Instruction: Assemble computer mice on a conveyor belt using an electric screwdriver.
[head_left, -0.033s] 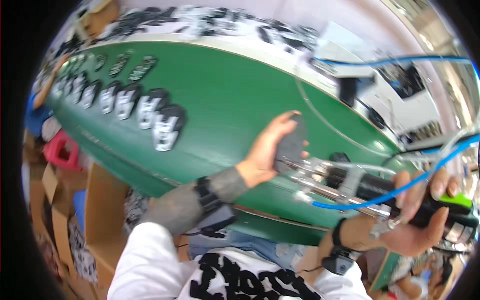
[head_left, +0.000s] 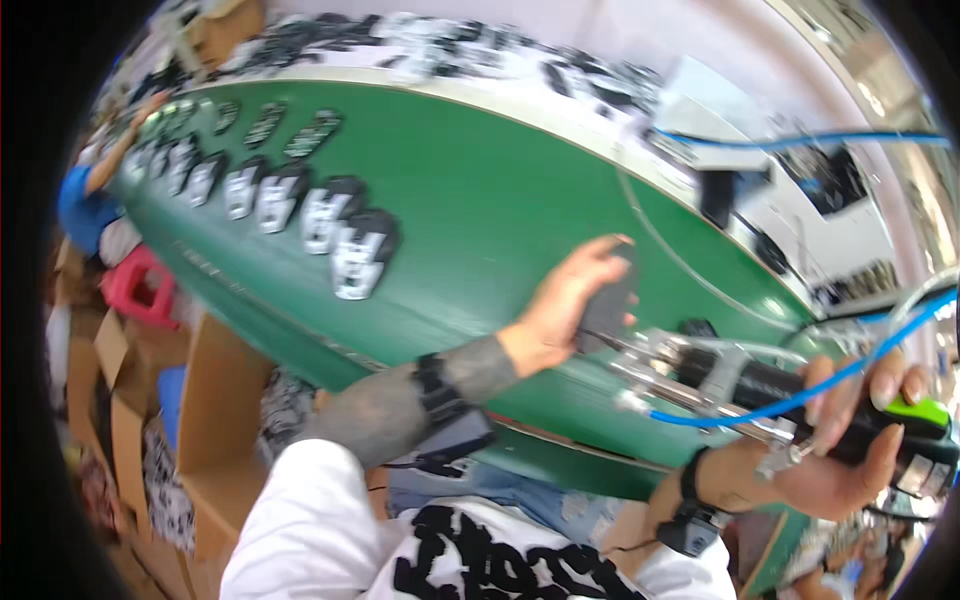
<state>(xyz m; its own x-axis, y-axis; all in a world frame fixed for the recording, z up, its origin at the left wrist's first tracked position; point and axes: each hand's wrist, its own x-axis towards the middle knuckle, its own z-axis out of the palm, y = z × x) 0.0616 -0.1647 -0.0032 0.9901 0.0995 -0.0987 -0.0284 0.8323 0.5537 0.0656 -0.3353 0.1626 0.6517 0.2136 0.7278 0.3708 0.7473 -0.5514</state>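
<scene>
My left hand [head_left: 568, 303] is closed round a flat dark grey pad [head_left: 607, 305] with a rounded end, held up on edge above the green bench [head_left: 470, 220]. My right hand [head_left: 840, 455] grips a black cylindrical tool [head_left: 755, 385] with metal rods, a lever and a bright green part at its rear. From its front a thin metal nozzle [head_left: 622, 346] points at the pad's lower part. The tip is at or very near the pad's face; whether they touch I cannot tell. A blue hose [head_left: 735, 413] loops from the tool past my right fingers.
Black-and-white pads [head_left: 360, 257] lie in rows along the bench's left side. Dark pieces [head_left: 420, 45] crowd the white ledge behind. A person in blue [head_left: 85, 205] reaches in at far left, near a red stool [head_left: 140, 285]. Cardboard boxes [head_left: 225, 430] stand beside me; a clear tube [head_left: 670, 255] crosses the bench.
The whole scene has slid right in the picture as the view turned slightly left. Both hands keep their hold, and the nozzle stays by the pad's lower part.
</scene>
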